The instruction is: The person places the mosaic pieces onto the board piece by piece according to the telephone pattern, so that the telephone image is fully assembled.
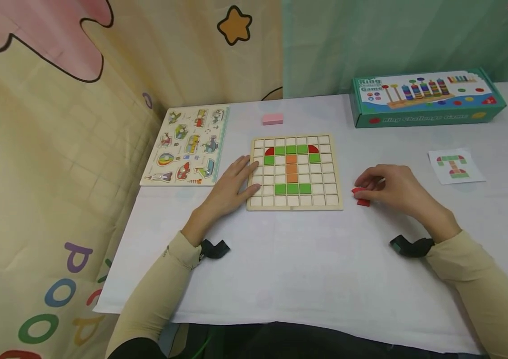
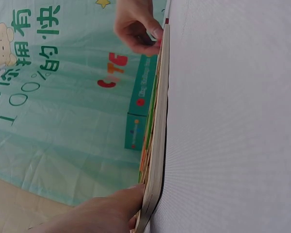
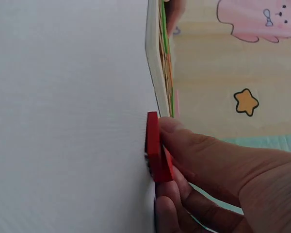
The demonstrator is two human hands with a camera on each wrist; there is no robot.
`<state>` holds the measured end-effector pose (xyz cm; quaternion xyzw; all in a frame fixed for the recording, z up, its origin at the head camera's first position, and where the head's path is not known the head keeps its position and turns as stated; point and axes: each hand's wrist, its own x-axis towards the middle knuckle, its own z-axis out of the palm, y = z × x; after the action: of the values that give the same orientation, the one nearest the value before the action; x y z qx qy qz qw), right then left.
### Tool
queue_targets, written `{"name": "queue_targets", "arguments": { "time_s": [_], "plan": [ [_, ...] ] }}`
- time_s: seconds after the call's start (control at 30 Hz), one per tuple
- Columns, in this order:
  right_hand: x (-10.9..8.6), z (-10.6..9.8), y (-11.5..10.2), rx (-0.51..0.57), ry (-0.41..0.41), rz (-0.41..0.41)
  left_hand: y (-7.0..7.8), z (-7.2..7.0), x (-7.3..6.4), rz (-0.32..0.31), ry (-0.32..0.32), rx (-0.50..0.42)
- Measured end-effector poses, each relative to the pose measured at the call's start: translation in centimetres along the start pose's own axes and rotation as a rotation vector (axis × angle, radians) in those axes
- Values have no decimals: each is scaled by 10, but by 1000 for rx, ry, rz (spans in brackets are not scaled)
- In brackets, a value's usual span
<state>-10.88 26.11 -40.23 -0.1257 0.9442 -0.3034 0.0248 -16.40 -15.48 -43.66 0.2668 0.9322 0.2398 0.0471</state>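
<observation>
A wooden grid board (image 1: 339,199) lies on the table with green, orange and red tiles set in several of its squares. My left hand (image 1: 234,180) rests on its left edge, fingers extended and thumb on the lower left squares. To the right of the board, my right hand (image 1: 390,187) pinches red tiles (image 1: 363,203) between thumb and fingers, low over the table. Two red tiles (image 3: 154,141) show at the fingertips in the right wrist view; their full shapes are partly hidden. In the left wrist view the thumb (image 2: 128,199) touches the board's rim.
A picture card (image 1: 469,172) with a matching coloured pattern lies at the right. Behind stand a green Ring Challenge Game box (image 1: 433,119) and a pink block (image 1: 272,119). A picture puzzle board (image 1: 150,172) lies at the left, near the curtain.
</observation>
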Motion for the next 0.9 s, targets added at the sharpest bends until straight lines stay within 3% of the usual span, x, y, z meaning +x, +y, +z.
{"name": "queue_targets", "arguments": {
  "time_s": [0.27, 0.53, 0.9],
  "plan": [
    [1, 7, -3, 20, -29, 20, -3, 3, -4, -17, -3, 4],
    [0, 1, -2, 20, -11, 63, -1, 4, 1, 11, -3, 12],
    [26, 14, -40, 121, 52, 37, -1, -1, 2, -2, 3, 19]
  ]
}}
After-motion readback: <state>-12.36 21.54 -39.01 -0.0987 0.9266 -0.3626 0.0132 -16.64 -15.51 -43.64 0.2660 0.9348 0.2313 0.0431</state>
